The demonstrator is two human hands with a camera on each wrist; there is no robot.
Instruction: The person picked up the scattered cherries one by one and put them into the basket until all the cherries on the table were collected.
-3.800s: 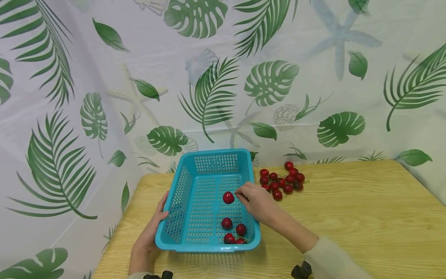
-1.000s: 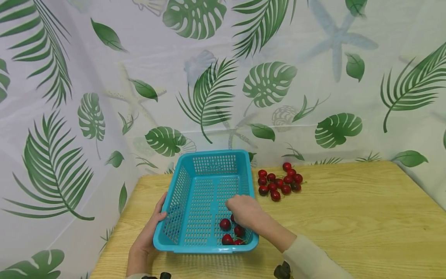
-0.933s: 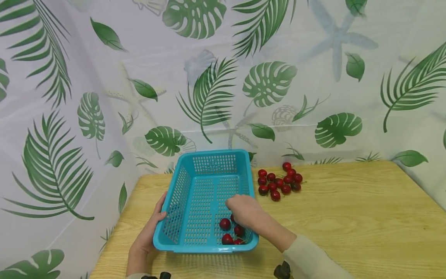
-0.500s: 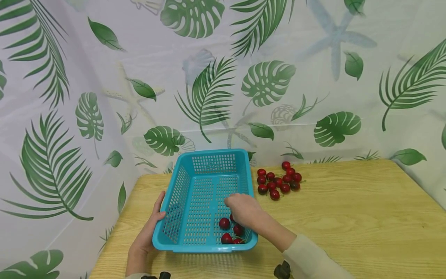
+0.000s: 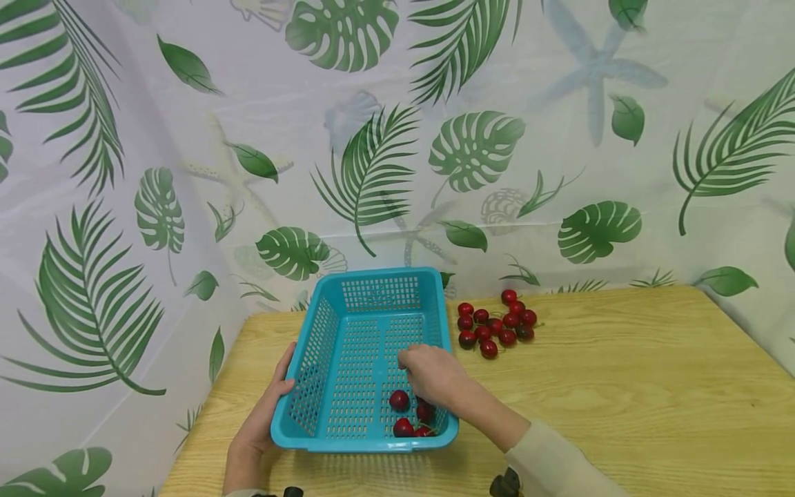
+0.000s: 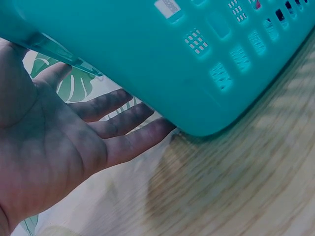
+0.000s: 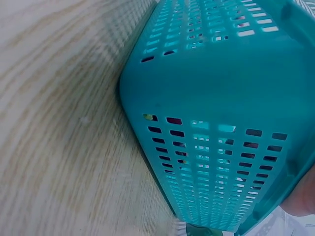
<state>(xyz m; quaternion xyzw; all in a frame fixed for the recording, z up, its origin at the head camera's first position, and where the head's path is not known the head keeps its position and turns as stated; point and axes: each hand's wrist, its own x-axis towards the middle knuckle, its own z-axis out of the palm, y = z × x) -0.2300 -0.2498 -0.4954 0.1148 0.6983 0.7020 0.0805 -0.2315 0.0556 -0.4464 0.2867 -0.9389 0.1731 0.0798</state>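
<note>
A turquoise plastic basket [image 5: 340, 442] stands on the wooden table. My left hand [image 5: 263, 414] holds its left side, thumb over the rim and fingers against the outer wall. In the left wrist view the fingers [image 6: 140, 140] of that hand reach along the basket's underside corner. Inside the basket's right side my right hand [image 5: 437, 376] hangs low with curled fingers; the fingertips are hidden, so whether they hold a cherry does not show. Several dark red cherries [image 5: 403, 427] lie in the near right corner, one [image 5: 422, 400] partly hidden under the hand.
A loose group of cherries [image 5: 495, 326], some with stems, lies on the table [image 5: 633, 386] just right of the basket. A white leaf-printed curtain [image 5: 478, 152] hangs behind the table and along its left side.
Earlier my right hand held a cherry by its stem above the basket; it has since gone lower and nearer. The half-hidden cherry beneath it has shifted slightly. My left hand keeps its place.
</note>
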